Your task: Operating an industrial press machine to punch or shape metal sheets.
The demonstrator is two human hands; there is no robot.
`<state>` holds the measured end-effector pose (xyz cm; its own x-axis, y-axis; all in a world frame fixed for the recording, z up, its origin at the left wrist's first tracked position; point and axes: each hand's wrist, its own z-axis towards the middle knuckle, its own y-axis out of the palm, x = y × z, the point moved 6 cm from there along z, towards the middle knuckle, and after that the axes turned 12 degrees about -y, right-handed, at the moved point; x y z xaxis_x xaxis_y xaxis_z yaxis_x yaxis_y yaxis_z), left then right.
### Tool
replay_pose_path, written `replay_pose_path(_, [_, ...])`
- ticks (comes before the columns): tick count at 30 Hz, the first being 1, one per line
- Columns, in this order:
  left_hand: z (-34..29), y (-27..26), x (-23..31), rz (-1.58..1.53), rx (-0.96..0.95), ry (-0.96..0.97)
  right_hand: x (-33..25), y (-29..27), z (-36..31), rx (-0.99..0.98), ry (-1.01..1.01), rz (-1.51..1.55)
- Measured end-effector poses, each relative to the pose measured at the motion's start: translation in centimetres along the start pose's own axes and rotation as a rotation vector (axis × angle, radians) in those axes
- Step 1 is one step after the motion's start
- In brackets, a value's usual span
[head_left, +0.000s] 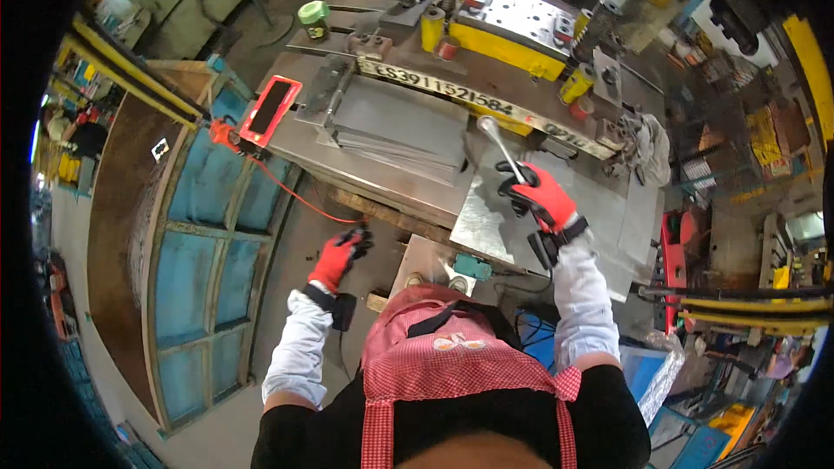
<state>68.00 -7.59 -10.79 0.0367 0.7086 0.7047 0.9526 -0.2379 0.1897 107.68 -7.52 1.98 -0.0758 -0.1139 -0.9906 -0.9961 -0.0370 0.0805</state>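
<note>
My right hand (543, 195), in a red glove with black fingers, is closed round a silver rod with a round end (499, 141). The rod slants up and left over the metal sheet surface (499, 208), its round end close to the printed bar of the die. My left hand (339, 259), gloved alike, hangs low left of my body, its fingers loosely bent and apart. No object shows in it; an orange cord (300, 195) runs close to its fingertips. Beyond both hands lies a stack of thin grey metal sheets (400, 117).
A press die with yellow blocks (504, 48) stands at the back. On the table's left are a red-framed dark panel (270, 110) and a green-lidded jar (314, 19). A blue-panelled wooden frame (204, 265) stands left. Grey cloth (645, 149) lies at right.
</note>
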Motion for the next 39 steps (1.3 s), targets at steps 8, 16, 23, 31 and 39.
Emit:
replay_pose_path(8, [1.2, 10.7, 6.4, -0.252, -0.341, 0.042, 1.0, 0.5, 7.1, -0.176, -0.011, -0.21])
replay_pose_path(16, [9.0, 11.8, 11.3, -0.288, -0.313, 0.349, -0.3, 0.9, 3.1, -0.044, -0.127, -0.165])
replay_pose_path(23, [-3.4, 9.1, 8.5, 0.739, -0.01, 0.893, -1.4, 3.4, -9.2, -0.353, -0.111, -0.221])
replay_pose_path(31, [3.2, 21.4, 24.5, 0.415, -0.372, 0.664, -7.2, 1.9, -11.7, 0.082, -0.034, 0.215])
replay_pose_path(39, [16.7, 27.4, 33.8, 0.715, -0.44, 1.047, -10.1, -0.7, -4.4, 0.061, -0.228, 0.058])
